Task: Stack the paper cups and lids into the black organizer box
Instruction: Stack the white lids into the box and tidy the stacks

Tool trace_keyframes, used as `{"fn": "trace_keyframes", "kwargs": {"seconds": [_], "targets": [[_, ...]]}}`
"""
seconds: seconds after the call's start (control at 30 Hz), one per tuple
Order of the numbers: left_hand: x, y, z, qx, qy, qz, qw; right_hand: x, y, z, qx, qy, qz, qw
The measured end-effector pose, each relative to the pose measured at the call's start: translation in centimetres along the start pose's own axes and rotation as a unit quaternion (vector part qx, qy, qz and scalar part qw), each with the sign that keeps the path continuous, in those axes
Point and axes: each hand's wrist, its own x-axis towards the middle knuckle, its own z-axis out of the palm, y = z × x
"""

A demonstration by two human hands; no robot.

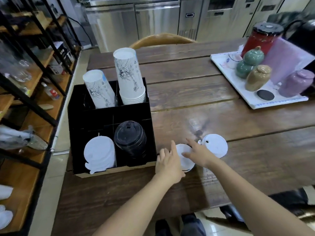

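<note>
The black organizer box (109, 116) stands at the table's left. Its back compartments hold a leaning white paper cup (99, 89) and a tall stack of upside-down cups (130, 77). In front sit a stack of white lids (99, 153) and a stack of black lids (130, 139). On the table to the box's right lies a small stack of white lids (185, 158). My left hand (167, 163) touches its left side and my right hand (198, 153) lies over its top, fingers spread. Another white lid (215, 145) lies flat just beyond.
A white tray (252, 101) at the far right carries ceramic jars, a red canister (260, 38) and a black coaster. A wooden chair back (162, 40) stands behind the table. Black-framed wooden shelves (34, 82) run along the left.
</note>
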Motion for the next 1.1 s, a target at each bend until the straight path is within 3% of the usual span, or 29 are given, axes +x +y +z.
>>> {"fn": "trace_keyframes", "kwargs": {"seconds": [0.1, 0.2, 0.47, 0.6, 0.8, 0.97, 1.1], "targets": [[0.4, -0.1, 1.6, -0.022, 0.036, -0.003, 0.999, -0.4, 0.6, 0.7, 0.015, 0.015, -0.003, 1.000], [0.4, -0.7, 2.3, -0.117, 0.075, -0.003, 0.990, -0.6, 0.5, 0.7, 0.048, 0.025, -0.021, 0.998], [0.5, -0.3, 1.8, -0.355, 0.111, 0.019, 0.928, -0.8, 0.5, -1.8, 0.256, 0.157, -0.033, 0.953], [1.2, 2.2, 0.7, -0.357, 0.133, 0.047, 0.924, -1.2, 0.8, -4.3, 0.283, 0.207, -0.033, 0.936], [3.4, 5.4, -0.6, -0.391, 0.105, 0.086, 0.910, -1.8, 3.2, -7.9, 0.286, 0.257, 0.006, 0.923], [5.4, 7.0, -0.2, -0.295, 0.025, 0.132, 0.946, -2.0, 5.9, -9.8, 0.235, 0.269, 0.057, 0.932], [7.1, 7.0, -0.1, -0.232, -0.007, 0.118, 0.966, -2.2, 7.6, -10.2, 0.226, 0.217, 0.084, 0.946]]}}
